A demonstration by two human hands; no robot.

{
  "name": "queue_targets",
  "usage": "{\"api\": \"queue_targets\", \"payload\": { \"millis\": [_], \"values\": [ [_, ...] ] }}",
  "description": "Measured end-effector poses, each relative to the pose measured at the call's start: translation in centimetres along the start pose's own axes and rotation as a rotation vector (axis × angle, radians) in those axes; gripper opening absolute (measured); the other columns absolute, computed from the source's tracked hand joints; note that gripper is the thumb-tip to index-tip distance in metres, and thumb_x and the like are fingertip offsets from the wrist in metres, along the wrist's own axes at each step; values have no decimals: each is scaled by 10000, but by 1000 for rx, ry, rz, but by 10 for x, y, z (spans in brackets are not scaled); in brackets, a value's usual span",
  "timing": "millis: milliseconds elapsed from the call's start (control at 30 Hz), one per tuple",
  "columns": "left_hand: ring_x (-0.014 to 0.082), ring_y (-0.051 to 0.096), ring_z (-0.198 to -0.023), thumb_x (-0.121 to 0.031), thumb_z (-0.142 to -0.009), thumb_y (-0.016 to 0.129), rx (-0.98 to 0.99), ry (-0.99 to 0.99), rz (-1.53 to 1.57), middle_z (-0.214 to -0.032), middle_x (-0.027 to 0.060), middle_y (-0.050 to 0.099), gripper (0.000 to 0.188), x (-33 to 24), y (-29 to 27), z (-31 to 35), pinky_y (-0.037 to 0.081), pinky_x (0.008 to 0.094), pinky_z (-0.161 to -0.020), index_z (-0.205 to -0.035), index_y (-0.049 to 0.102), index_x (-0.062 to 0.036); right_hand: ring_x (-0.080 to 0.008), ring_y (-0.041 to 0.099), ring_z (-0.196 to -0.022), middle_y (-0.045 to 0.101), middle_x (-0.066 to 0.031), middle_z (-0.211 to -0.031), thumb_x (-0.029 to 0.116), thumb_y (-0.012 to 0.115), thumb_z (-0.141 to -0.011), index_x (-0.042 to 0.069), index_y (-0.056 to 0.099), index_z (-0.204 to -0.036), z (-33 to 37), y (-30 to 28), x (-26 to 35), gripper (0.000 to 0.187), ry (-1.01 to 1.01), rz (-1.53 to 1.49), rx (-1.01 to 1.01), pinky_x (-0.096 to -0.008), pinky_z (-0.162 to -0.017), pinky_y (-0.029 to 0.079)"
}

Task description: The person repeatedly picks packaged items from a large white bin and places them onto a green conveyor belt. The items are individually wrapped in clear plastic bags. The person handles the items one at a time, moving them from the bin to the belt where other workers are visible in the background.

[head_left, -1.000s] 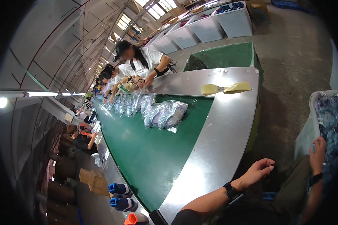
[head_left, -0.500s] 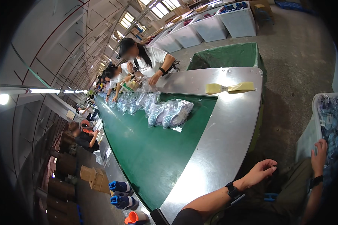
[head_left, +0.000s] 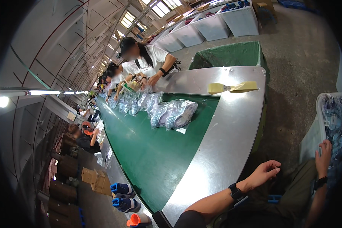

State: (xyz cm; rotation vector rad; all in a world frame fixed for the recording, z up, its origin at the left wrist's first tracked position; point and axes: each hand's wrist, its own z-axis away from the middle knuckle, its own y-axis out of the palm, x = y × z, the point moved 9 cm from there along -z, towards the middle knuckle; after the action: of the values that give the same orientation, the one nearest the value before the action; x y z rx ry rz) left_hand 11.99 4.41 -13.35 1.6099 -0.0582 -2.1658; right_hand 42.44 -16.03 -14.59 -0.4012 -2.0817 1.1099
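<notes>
Left hand [head_left: 264, 174] loosely curled and empty, just beside the metal tabletop [head_left: 220, 144], right hand [head_left: 323, 159] at the white bin [head_left: 310, 141] — cannot tell if it grips, bagged items [head_left: 333, 118] inside — bagged shoes [head_left: 175, 114] lie on the green belt [head_left: 152, 152].

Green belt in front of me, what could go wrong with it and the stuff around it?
The bagged shoes lie crowded together on the green belt, so their loose plastic might snag. The blue shoes stand on the narrow metal ledge and could get knocked off. With your right hand over by the bin, you might not catch either in time.
</notes>
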Motion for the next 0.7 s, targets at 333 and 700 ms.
{"api": "queue_targets", "payload": {
  "millis": [333, 700],
  "values": [
    [47, 573, -905, -242, -1074, 660, 2, -15, -14, -1036, -49, 616, 367, -9, -1, 8, 495, 235, -821, -1379, 591, -50, -409, 491, -1335, 508, -169, -1326, -91, 723, -790, 0, 557, -1060, 0, -4, 9, 331, 0, 3, 1, -482, -1107, 404],
    [45, 574, -903, -241, -1073, 663, 2, -13, -1, -1036, -51, 616, 362, -14, -4, 14, 494, 231, -810, -1376, 592, -55, -405, 495, -1327, 512, -163, -1316, -91, 723, -788, 5, 555, -1053, -1, -10, 20, 328, -3, 7, -9, -480, -1099, 407]
  ]
}}
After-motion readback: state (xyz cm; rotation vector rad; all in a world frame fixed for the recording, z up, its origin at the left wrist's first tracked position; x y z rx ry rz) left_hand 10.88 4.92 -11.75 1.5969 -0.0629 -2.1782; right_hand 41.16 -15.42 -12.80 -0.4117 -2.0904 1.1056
